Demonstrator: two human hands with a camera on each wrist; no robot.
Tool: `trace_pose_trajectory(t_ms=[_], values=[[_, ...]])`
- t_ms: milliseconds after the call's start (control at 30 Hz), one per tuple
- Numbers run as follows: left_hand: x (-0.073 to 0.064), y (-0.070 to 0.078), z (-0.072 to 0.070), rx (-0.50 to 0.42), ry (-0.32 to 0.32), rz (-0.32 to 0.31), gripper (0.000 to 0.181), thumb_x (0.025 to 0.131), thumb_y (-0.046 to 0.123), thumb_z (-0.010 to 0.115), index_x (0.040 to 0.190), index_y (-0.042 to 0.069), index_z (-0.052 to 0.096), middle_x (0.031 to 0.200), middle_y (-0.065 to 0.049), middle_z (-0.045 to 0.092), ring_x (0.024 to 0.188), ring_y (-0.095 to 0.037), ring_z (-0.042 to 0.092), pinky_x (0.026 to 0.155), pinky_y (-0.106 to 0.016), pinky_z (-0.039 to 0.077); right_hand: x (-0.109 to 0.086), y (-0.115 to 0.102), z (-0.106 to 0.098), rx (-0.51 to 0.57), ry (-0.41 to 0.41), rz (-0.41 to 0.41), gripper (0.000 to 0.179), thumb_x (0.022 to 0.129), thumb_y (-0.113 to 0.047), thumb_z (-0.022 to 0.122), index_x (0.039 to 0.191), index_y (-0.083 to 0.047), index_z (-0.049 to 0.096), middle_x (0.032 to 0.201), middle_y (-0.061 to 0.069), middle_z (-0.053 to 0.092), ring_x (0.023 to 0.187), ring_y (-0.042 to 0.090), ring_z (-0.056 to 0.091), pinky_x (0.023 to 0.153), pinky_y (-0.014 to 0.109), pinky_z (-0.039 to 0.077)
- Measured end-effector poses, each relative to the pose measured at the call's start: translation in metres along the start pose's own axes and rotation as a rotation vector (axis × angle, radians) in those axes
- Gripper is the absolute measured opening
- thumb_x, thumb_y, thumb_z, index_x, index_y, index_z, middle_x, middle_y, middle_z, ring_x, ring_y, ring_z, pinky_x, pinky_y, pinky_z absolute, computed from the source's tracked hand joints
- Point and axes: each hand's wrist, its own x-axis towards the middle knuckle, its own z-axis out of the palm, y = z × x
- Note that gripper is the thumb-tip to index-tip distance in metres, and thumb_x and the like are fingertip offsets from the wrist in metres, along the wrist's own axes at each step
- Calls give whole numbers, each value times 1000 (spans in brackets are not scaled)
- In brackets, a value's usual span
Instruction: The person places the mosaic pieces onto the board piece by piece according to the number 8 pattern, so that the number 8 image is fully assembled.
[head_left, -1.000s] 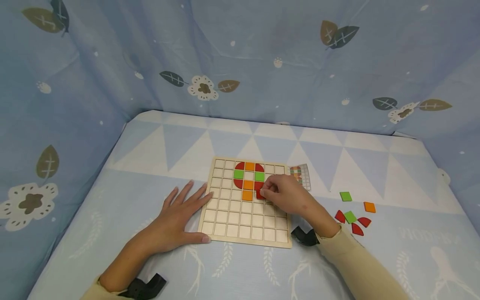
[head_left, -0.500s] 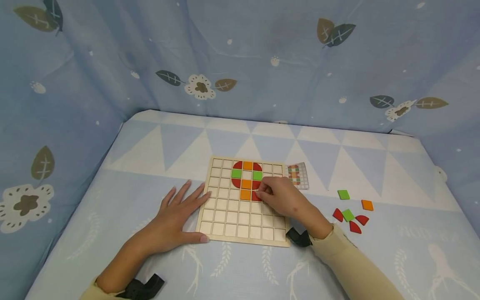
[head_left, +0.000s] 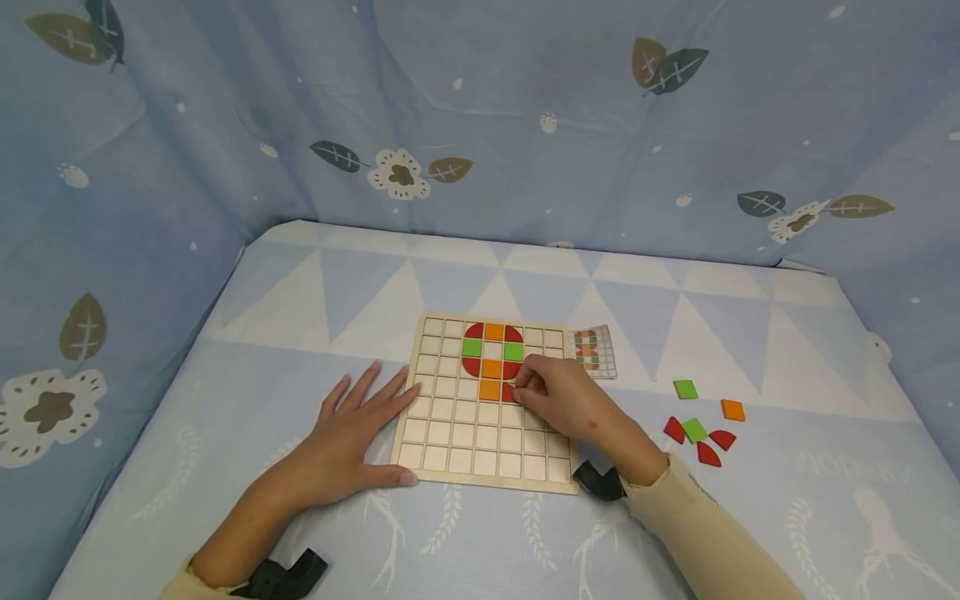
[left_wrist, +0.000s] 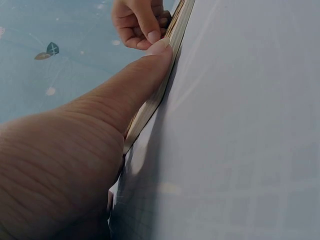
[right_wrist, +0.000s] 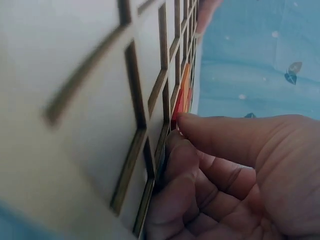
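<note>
A square wooden grid board (head_left: 462, 435) lies on the table. Red quarter-circle, orange and green square tiles fill several cells near its far middle. My left hand (head_left: 348, 446) rests with spread fingers along the board's left side, the thumb at its near left corner; in the left wrist view the thumb (left_wrist: 135, 82) lies against the board's edge (left_wrist: 150, 107). With curled fingers, my right hand (head_left: 562, 396) pinches a red quarter-circle tile (head_left: 509, 392) in the cell right of the lower orange tile (head_left: 490, 390). The right wrist view shows the thumb (right_wrist: 220, 132) on this red tile (right_wrist: 177, 106).
Right of the board lie loose tiles: green squares (head_left: 686, 389), an orange square (head_left: 733, 410) and red quarter circles (head_left: 708, 454). A small pattern card (head_left: 606, 354) sits by the board's far right edge, partly behind my right hand. Blue curtains (head_left: 495, 108) surround the table.
The red tile, tilted in my right fingers earlier, now sits lower in its cell. My right hand has shifted very slightly; the left hand stays put.
</note>
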Motion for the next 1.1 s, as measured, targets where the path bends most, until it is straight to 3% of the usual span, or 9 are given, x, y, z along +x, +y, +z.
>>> trace_pose_trajectory(t_ms=[300, 400, 533, 700, 933, 1100], values=[[1, 1, 0, -8, -8, -14, 109, 77, 68, 81, 166, 28, 33, 174, 2, 16, 160, -32, -7, 122, -62, -6, -38, 6, -23, 58, 57, -12, 11, 101, -13, 70, 112, -11, 72, 102, -6, 70, 93, 12, 65, 84, 34, 58], [1, 1, 0, -6, -7, -7, 109, 77, 69, 80, 166, 27, 32, 174, 2, 16, 160, -32, -6, 122, -62, -6, -55, 19, -36, 30, 116, -4, 11, 101, -12, 71, 112, -10, 72, 104, -6, 72, 94, 13, 66, 81, 33, 59], [1, 1, 0, -3, 1, 7, 109, 78, 70, 79, 166, 26, 33, 174, 0, 17, 160, -33, -5, 121, -63, -5, -76, 41, -56, -61, 196, 68, 15, 101, -12, 70, 115, -7, 71, 105, -1, 73, 92, 16, 67, 76, 35, 58], [0, 1, 0, 1, 5, 10, 108, 79, 70, 79, 166, 26, 33, 174, 0, 17, 160, -33, -5, 121, -63, -4, -96, 69, -78, -163, 208, 190, 28, 103, -12, 67, 126, 3, 65, 114, 17, 67, 82, 22, 65, 66, 37, 55], [-1, 2, -1, -11, 8, 19, 106, 81, 71, 76, 166, 25, 33, 174, -2, 18, 160, -36, -2, 121, -64, -4, -100, 101, -95, -295, 186, 300, 38, 97, -6, 70, 129, 11, 61, 124, 33, 54, 91, 38, 62, 77, 56, 55], [-2, 3, -2, -11, 5, 4, 106, 80, 69, 78, 166, 26, 33, 174, -1, 18, 160, -36, -3, 121, -64, -4, -94, 112, -100, -267, 149, 344, 32, 95, -4, 72, 120, 12, 63, 114, 31, 57, 93, 40, 63, 75, 53, 58]])
